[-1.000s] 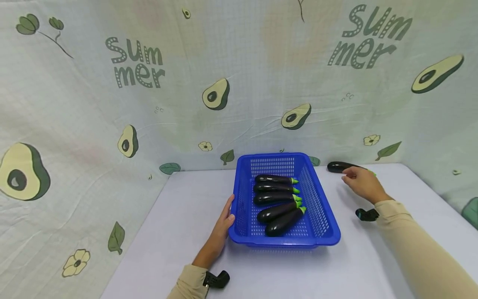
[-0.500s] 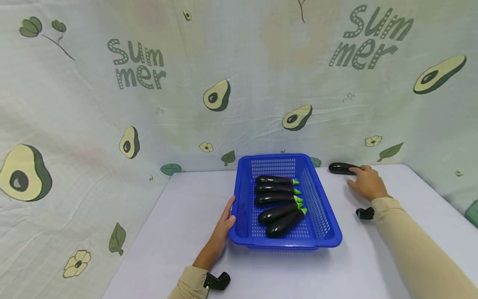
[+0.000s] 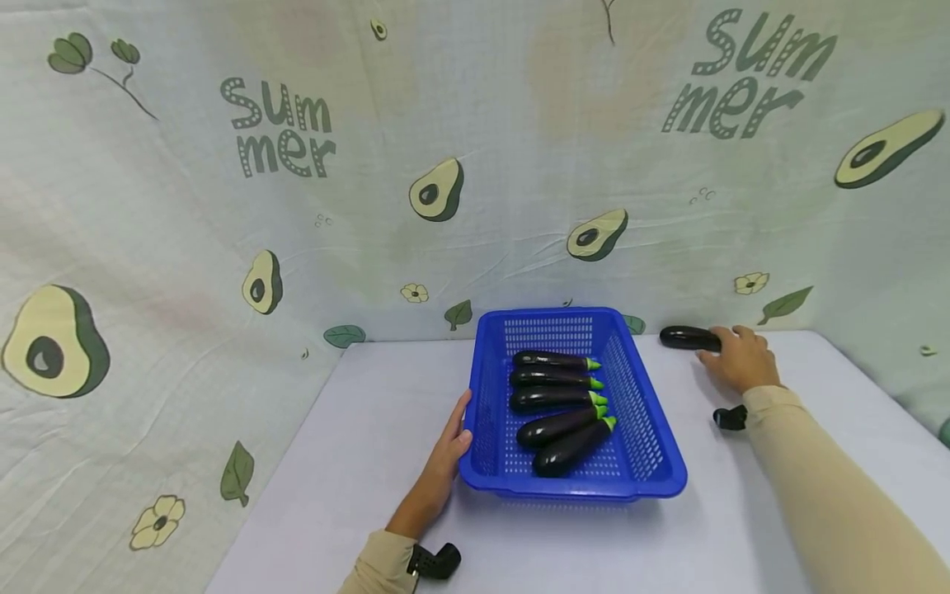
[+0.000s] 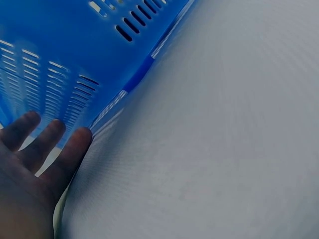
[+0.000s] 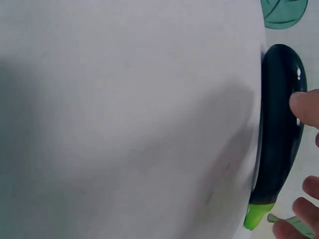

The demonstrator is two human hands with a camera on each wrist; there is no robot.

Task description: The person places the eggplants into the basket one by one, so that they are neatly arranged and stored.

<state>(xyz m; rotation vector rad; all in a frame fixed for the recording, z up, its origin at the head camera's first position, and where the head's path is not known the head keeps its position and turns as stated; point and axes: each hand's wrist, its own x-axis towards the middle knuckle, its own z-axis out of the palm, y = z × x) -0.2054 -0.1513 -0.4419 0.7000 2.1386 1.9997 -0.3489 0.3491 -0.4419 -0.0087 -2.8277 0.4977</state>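
Note:
In the head view, my left hand point(image 3: 443, 462) rests along the left side of a blue plastic basket point(image 3: 664, 445). In the left wrist view its straight fingers point(image 4: 70, 152) lie against the slotted outer wall. Inside the basket, several dark glossy eggplants point(image 3: 549, 399) lie with green stems toward the right. At the back right of the table, my right hand point(image 3: 742, 361) is over the stem end of another eggplant point(image 3: 686, 337). The right wrist view shows one digit against this eggplant's body, while other fingertips point(image 5: 311, 186) stand apart near its green stem.
A white table point(image 3: 386, 404) carries the basket. Behind and to the left hangs a pale cloth point(image 3: 512, 124) printed with avocados, leaves and lettering, its base close behind the single eggplant. Black wrist cameras point(image 3: 438, 561) sit on both wrists.
My right hand has moved slightly right and farther back over the single eggplant, which stays about where it was. The left hand and basket keep their places; the head view shifts slightly.

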